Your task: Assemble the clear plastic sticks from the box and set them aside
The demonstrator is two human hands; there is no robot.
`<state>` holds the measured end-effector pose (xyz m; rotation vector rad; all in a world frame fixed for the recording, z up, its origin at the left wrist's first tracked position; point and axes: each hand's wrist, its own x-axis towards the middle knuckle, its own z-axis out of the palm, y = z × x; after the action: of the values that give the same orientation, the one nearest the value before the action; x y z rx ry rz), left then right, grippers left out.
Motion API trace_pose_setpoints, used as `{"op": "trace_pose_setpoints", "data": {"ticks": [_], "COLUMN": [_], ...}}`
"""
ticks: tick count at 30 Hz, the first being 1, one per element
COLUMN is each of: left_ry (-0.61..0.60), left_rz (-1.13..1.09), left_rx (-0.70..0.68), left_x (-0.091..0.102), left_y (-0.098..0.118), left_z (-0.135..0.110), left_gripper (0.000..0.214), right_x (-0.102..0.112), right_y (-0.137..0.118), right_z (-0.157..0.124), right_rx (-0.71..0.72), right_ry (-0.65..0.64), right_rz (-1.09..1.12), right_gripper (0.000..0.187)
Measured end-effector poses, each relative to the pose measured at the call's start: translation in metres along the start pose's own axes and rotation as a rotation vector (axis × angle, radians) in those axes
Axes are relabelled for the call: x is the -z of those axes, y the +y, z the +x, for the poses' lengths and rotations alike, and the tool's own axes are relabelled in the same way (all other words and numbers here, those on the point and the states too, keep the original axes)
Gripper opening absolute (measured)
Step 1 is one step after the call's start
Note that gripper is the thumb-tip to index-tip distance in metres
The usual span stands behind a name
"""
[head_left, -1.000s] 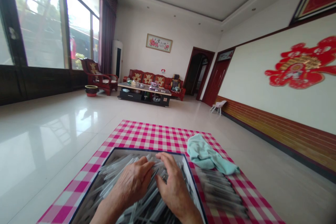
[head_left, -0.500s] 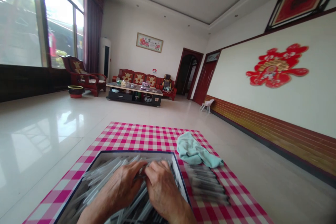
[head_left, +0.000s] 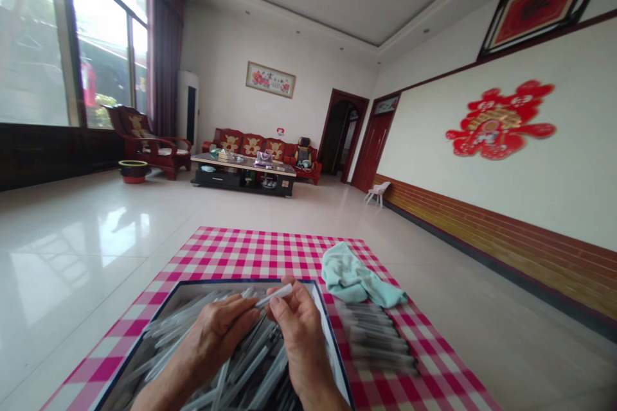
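My left hand (head_left: 219, 327) and my right hand (head_left: 299, 327) are raised over a shallow box (head_left: 332, 334) with a dark blue rim. Between them they hold one slim, translucent plastic tube (head_left: 279, 296), pen-like in shape. Its left part is pinched in the fingers of my left hand; the thumb of my right hand presses on it near its right end. Many similar tubes (head_left: 258, 359) lie loosely in the box, some with dark parts among them. Right of the box, a row of pen-like tubes (head_left: 378, 337) with dark ends lies side by side, blurred.
A pink-and-white checked cloth (head_left: 260, 253) covers the table under the box. Beyond the row lies a crumpled mint-green cloth (head_left: 359, 276). Farther off across the tiled floor are a low table (head_left: 243, 167), a wooden sofa (head_left: 255, 141) and a small chair (head_left: 378, 192).
My right hand has turned, so its thumb and the tube now show. The hands were closer together and the tube was mostly hidden before. The view has shifted slightly.
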<state>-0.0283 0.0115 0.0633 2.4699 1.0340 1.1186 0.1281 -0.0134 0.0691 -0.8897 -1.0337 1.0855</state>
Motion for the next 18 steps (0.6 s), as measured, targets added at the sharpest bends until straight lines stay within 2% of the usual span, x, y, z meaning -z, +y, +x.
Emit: {"op": "trace_pose_setpoints", "data": {"ticks": [4,6,8,11,13,15,16,18], "left_ry": [-0.017,-0.009,0.019,0.076,0.114,0.16,0.182,0.219], "left_rz": [-0.014,-0.001,0.0,0.015,0.049,0.082,0.094,0.106], "left_rx": [0.004,0.015,0.033,0.053,0.054,0.047,0.044,0.042], "left_x": [0.001,0.0,-0.001,-0.004,-0.006,-0.007,-0.007,-0.005], "left_y": [0.002,0.002,0.002,-0.002,-0.007,-0.011,-0.012,-0.013], "left_z": [0.0,0.0,-0.001,-0.003,-0.003,-0.003,-0.003,-0.002], "left_gripper": [0.029,0.029,0.026,0.028,0.027,0.026,0.026,0.025], "right_x": [-0.008,-0.006,0.006,0.044,0.08,0.117,0.135,0.166], "right_y": [0.008,0.003,-0.01,-0.036,-0.048,-0.05,-0.047,-0.039], "right_z": [-0.008,-0.008,0.0,0.026,0.047,0.064,0.071,0.078], "right_rx": [-0.073,-0.018,0.102,0.39,0.538,0.534,0.485,0.423], "right_ry": [-0.073,-0.073,-0.027,0.028,-0.006,-0.048,-0.117,-0.183], "right_rz": [0.068,-0.014,-0.163,-0.547,-0.861,-1.142,-1.294,-1.38], "right_gripper": [0.027,0.025,0.024,0.027,0.027,0.032,0.035,0.031]}}
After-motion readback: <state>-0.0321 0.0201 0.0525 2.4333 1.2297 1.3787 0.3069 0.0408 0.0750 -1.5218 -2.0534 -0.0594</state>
